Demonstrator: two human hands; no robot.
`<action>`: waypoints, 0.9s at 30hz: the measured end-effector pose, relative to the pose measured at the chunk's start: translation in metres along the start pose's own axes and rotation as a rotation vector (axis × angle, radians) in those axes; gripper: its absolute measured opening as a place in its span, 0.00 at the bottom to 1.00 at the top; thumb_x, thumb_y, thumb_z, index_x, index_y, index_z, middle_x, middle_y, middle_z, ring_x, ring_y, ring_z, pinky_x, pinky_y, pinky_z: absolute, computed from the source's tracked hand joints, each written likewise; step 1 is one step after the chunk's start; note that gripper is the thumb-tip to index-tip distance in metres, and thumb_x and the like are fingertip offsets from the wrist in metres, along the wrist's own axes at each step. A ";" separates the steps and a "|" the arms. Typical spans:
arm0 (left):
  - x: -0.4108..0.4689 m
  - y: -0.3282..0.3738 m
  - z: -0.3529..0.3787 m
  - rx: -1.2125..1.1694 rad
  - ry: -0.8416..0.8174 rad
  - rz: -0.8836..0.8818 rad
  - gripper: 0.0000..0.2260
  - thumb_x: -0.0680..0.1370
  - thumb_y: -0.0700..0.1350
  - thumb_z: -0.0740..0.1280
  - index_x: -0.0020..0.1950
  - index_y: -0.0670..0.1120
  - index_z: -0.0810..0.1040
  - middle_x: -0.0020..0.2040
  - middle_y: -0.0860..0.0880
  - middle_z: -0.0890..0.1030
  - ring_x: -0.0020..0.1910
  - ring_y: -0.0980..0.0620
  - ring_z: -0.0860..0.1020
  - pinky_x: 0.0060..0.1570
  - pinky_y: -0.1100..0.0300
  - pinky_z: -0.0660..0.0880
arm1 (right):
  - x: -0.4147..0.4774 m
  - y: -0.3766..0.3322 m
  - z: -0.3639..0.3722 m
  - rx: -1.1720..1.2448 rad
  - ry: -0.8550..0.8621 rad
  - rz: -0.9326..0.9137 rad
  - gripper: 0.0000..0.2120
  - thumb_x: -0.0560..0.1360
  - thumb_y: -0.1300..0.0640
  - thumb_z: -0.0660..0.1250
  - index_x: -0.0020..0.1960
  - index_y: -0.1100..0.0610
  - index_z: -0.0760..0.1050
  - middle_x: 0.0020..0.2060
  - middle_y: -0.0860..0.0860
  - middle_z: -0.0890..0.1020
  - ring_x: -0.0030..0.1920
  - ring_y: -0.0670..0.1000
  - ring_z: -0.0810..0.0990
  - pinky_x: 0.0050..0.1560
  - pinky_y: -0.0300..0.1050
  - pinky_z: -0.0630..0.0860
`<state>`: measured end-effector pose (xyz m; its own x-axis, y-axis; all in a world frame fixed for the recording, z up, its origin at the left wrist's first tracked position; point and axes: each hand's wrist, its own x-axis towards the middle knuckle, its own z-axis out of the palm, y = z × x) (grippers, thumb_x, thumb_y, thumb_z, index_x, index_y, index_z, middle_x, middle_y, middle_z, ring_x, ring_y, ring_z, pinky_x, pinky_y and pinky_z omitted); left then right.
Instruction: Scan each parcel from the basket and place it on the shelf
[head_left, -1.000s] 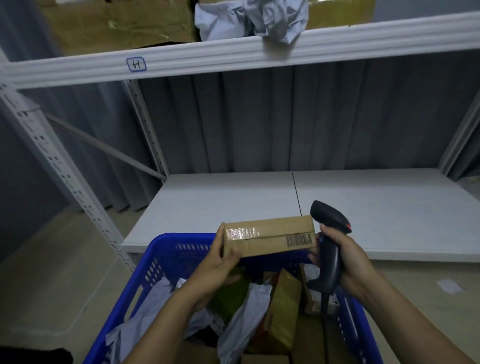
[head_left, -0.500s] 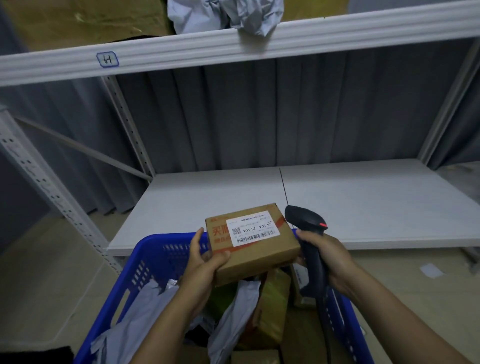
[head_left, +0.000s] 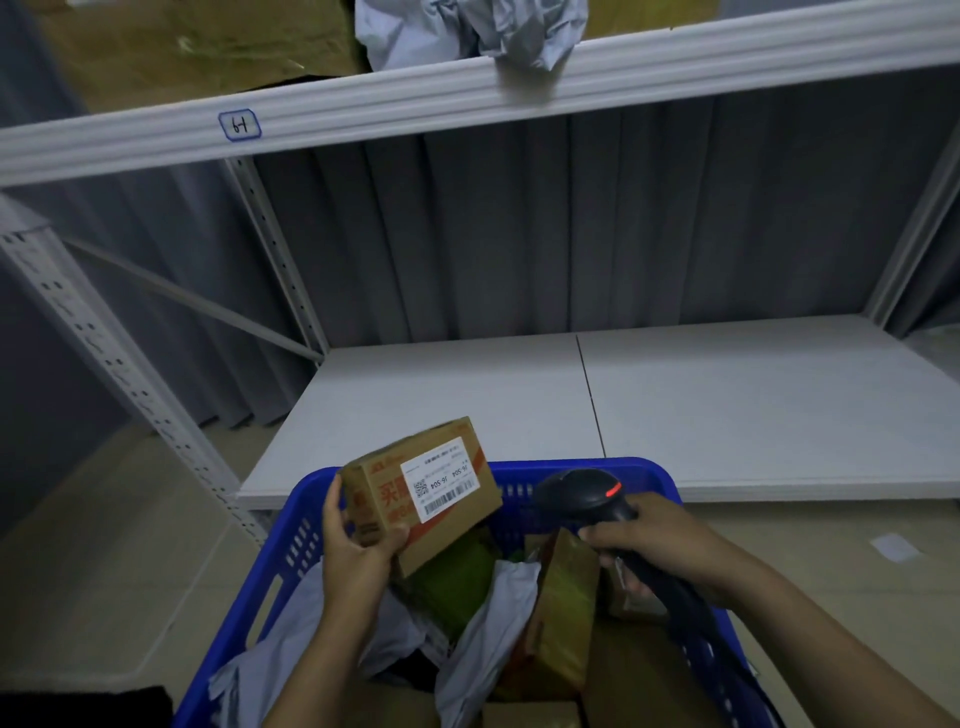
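- Holding a cardboard parcel (head_left: 422, 499) above the near-left part of the blue basket (head_left: 631, 464), the left hand (head_left: 358, 553) grips the box's left end, with the thumb on the labelled face and the fingers curled round the far side.
- The parcel's long axis slants from the basket's left wall up toward its far rim. The white label (head_left: 441, 486) faces upward and its barcode runs along the same slant.
- The right hand (head_left: 657, 540) is wrapped tightly round the handle of a black scanner (head_left: 584, 499) over the basket's right half. The scanner head is directed left toward the parcel and is apart from it, and a red light shows on top.
- Inside the basket lie grey mailer bags (head_left: 485, 639) and a green packet (head_left: 454, 577), below the held parcel.
- Beyond the basket's far rim is the white lower shelf (head_left: 727, 405).
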<state>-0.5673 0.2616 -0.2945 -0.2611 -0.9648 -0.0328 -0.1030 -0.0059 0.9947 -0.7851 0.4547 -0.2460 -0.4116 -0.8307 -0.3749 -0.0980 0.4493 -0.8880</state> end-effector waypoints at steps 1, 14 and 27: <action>0.001 -0.001 -0.001 0.002 0.007 0.003 0.41 0.72 0.33 0.72 0.77 0.57 0.56 0.69 0.46 0.70 0.61 0.49 0.72 0.57 0.47 0.75 | 0.000 0.000 0.000 -0.017 -0.015 0.000 0.12 0.74 0.52 0.71 0.44 0.62 0.78 0.32 0.57 0.81 0.31 0.56 0.77 0.36 0.49 0.76; 0.005 -0.005 -0.002 0.009 -0.007 0.008 0.41 0.71 0.34 0.73 0.77 0.57 0.56 0.70 0.46 0.70 0.61 0.49 0.72 0.58 0.44 0.75 | -0.002 -0.009 -0.001 -0.026 -0.098 0.006 0.31 0.63 0.40 0.73 0.49 0.67 0.77 0.39 0.67 0.80 0.35 0.59 0.76 0.40 0.52 0.75; -0.017 0.063 0.020 -0.086 -0.246 -0.033 0.38 0.76 0.41 0.69 0.77 0.62 0.51 0.62 0.50 0.75 0.52 0.52 0.78 0.43 0.53 0.79 | -0.027 -0.032 0.010 0.186 0.411 -0.206 0.04 0.73 0.58 0.73 0.46 0.54 0.78 0.37 0.50 0.83 0.39 0.48 0.81 0.34 0.32 0.72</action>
<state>-0.5884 0.2827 -0.2333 -0.4852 -0.8710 -0.0774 -0.0363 -0.0684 0.9970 -0.7622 0.4594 -0.2098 -0.7278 -0.6807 -0.0837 -0.0670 0.1920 -0.9791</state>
